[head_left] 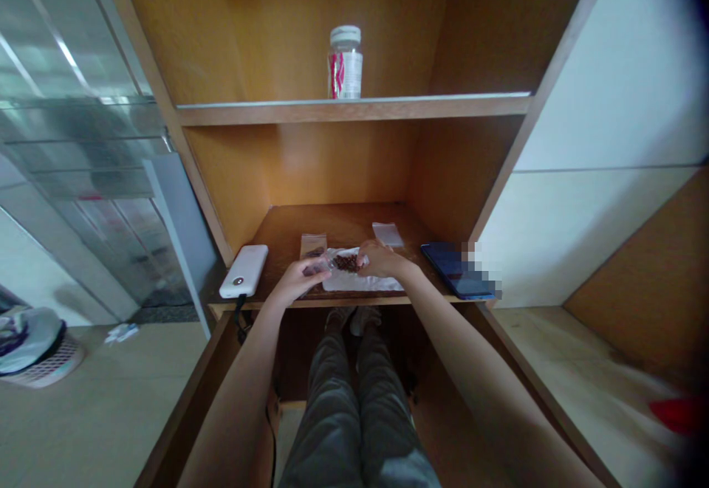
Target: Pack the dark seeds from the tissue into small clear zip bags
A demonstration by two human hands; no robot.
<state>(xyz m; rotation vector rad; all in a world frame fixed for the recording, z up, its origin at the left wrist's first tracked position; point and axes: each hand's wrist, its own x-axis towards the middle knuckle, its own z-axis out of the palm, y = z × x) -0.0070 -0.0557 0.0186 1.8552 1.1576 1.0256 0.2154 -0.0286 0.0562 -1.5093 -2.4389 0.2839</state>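
Note:
My left hand (299,280) is closed on a small clear plastic bag (321,266), held at the left end of a white sheet (362,281). On that sheet lies a pile of small reddish-brown pieces (346,262), like beads or seeds; their exact kind is too small to tell. My right hand (381,260) reaches in from the right with its fingers pinched at the pile's edge. Whatever sits between those fingertips is hidden. Just behind my left hand is another small clear bag (314,241), and a flat translucent bag (388,234) lies behind my right hand.
A white power bank (244,271) with a black cable stands at the shelf's left edge. To the right lies a dark phone (459,271). A lidded jar (345,63) is on the upper shelf (432,106). Side walls of the cabinet flank the work surface.

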